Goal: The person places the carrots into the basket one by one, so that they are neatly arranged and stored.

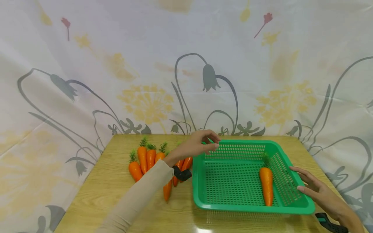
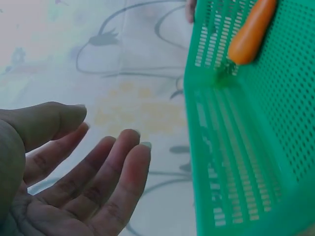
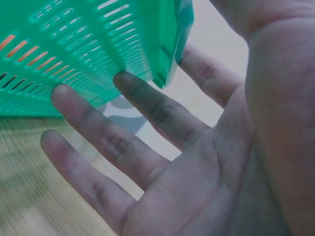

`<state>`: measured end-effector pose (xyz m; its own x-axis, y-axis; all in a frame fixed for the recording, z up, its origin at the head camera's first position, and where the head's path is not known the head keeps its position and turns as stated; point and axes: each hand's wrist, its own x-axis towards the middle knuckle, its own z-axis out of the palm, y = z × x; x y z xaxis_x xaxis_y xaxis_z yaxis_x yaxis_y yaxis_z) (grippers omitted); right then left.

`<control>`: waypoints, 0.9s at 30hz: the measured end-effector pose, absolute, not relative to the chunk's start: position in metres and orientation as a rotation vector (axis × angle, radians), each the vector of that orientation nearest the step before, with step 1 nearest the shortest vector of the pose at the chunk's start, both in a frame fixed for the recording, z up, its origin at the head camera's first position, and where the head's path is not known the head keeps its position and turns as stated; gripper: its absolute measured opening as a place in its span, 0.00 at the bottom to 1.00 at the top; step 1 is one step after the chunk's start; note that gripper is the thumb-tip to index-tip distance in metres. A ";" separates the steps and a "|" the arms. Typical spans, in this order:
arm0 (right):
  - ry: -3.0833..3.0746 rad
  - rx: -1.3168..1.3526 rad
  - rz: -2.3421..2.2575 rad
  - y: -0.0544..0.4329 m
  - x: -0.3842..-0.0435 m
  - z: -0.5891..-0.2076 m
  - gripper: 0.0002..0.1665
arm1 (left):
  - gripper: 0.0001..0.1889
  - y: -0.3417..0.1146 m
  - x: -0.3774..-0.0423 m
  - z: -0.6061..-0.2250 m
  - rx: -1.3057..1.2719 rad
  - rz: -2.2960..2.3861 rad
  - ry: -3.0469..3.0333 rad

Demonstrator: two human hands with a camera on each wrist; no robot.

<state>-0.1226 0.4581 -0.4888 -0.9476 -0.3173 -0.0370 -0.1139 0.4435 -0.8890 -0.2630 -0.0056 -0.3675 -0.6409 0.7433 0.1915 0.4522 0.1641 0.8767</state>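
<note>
A green plastic basket [image 1: 233, 207] with slotted walls stands on the table. One orange carrot [image 1: 266, 186] with a green top lies inside it, near the right wall. My left hand [image 1: 202, 142] hovers over the basket's back left corner, fingers loosely bent and holding nothing; the left wrist view shows this hand [image 2: 93, 172] apart from the basket wall. Against the right side of the basket rests my right hand [image 1: 316, 189]. In the right wrist view its fingers [image 3: 157, 113] are nearly straight, some tips touching the slotted outer wall.
Several carrots [image 1: 142, 158] with green tops lie grouped on the wooden table [image 1: 96, 191], left of the basket and partly hidden by my left forearm. Behind the table hangs a pale cloth [image 1: 140, 38] with a flower print.
</note>
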 end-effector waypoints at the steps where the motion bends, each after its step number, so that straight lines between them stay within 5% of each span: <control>1: 2.487 -0.367 -1.520 0.458 -0.122 -0.488 0.37 | 0.13 -0.013 -0.263 -0.368 1.142 1.477 2.183; 27: 2.493 -0.319 -1.476 0.460 -0.124 -0.489 0.38 | 0.09 -0.173 -0.248 -0.421 0.732 1.344 2.736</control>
<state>-0.1242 0.4598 -0.4889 -0.9508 -0.2984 -0.0827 -0.0710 0.4700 -0.8798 -0.2476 -0.1733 -0.4208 -0.8909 0.4104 0.1945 0.4047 0.5232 0.7500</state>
